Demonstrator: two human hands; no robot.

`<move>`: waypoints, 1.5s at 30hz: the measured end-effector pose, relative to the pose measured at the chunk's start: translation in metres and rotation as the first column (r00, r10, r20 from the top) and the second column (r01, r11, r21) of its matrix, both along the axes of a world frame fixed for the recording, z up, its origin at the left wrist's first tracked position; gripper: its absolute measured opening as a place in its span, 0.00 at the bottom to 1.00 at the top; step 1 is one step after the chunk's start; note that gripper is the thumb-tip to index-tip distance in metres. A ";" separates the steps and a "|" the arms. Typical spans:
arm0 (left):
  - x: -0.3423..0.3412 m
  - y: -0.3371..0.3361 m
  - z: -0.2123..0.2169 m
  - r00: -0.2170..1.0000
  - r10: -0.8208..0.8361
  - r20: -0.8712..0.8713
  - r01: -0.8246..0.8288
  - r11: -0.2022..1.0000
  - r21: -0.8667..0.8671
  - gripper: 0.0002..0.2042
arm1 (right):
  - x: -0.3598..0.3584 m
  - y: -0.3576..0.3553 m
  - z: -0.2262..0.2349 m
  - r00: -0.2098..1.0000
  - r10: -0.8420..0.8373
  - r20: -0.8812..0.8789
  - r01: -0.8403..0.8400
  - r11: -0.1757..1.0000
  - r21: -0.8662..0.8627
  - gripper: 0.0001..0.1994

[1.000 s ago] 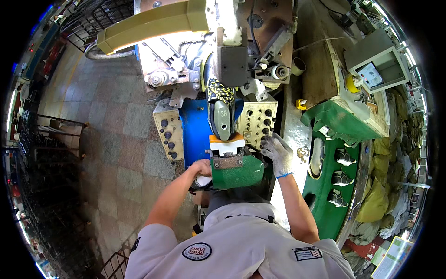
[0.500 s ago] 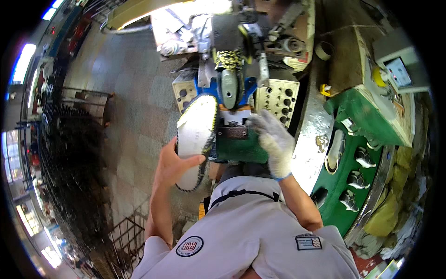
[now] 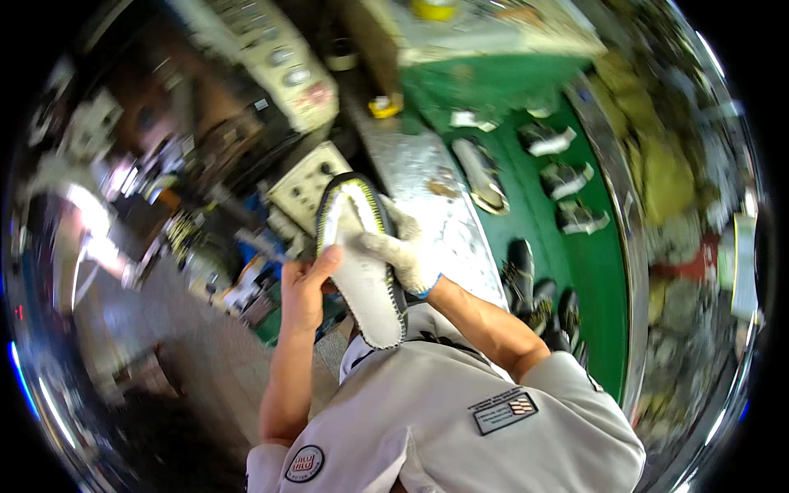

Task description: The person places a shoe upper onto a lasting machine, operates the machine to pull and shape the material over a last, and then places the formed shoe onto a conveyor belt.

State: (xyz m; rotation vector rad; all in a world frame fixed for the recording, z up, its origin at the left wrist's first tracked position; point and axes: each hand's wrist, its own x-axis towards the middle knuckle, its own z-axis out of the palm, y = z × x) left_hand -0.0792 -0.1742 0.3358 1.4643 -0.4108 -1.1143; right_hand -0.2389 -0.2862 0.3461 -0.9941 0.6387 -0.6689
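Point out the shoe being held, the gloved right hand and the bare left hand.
shoe [image 3: 362, 283]: head view, on its pale underside, mid-length.
right hand [image 3: 403, 251]: head view, on the back of the white glove.
left hand [image 3: 304, 292]: head view, on the back of the bare hand.

Green conveyor [image 3: 567, 246], shoe parts [image 3: 567, 179], beige control panel [image 3: 308, 182]

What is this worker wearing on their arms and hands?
The left hand is bare, with no glove. The right hand wears a whitish knitted work glove with a blue cuff edge. Both forearms are uncovered; a light grey short-sleeved shirt with sewn-on patches ends at the upper arms.
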 end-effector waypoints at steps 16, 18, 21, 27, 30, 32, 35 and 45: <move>-0.191 -0.127 -0.103 0.556 -0.810 -0.186 0.816 0.489 0.307 0.26 | -0.407 -0.084 -0.156 0.291 -0.106 -0.951 0.290 0.957 -0.018 0.40; -0.180 -0.127 -0.118 0.591 -0.793 -0.147 0.771 0.501 0.393 0.23 | -0.457 -0.103 -0.187 0.033 0.075 -0.997 0.247 0.966 0.081 0.43; -0.162 -0.126 -0.135 0.669 -0.733 -0.123 0.683 0.542 0.489 0.20 | -0.506 -0.135 -0.237 -0.032 -0.035 -0.999 0.304 0.952 -0.043 0.45; -0.133 -0.100 -0.152 0.780 -0.625 -0.012 0.488 0.597 0.637 0.18 | -0.598 -0.224 -0.371 -0.229 -0.363 -0.903 0.798 0.461 -0.388 0.43; -0.129 -0.063 -0.154 0.816 -0.576 -0.045 0.446 0.579 0.683 0.16 | -0.598 -0.262 -0.395 -0.091 -0.657 -0.749 0.954 0.158 -0.254 0.29; -0.142 -0.063 -0.161 0.811 -0.571 -0.129 0.499 0.560 0.661 0.15 | -0.638 -0.264 -0.415 -0.144 -0.763 -0.631 0.970 0.017 -0.243 0.23; -0.142 -0.056 -0.157 0.800 -0.570 -0.185 0.544 0.562 0.623 0.16 | -0.643 -0.260 -0.408 -0.010 -0.837 -0.548 0.997 -0.052 0.061 0.19; -0.094 -0.128 -0.051 0.872 -0.488 0.035 0.467 0.851 0.242 0.20 | -0.278 -0.087 -0.155 0.493 -0.836 0.239 0.447 0.480 0.755 0.27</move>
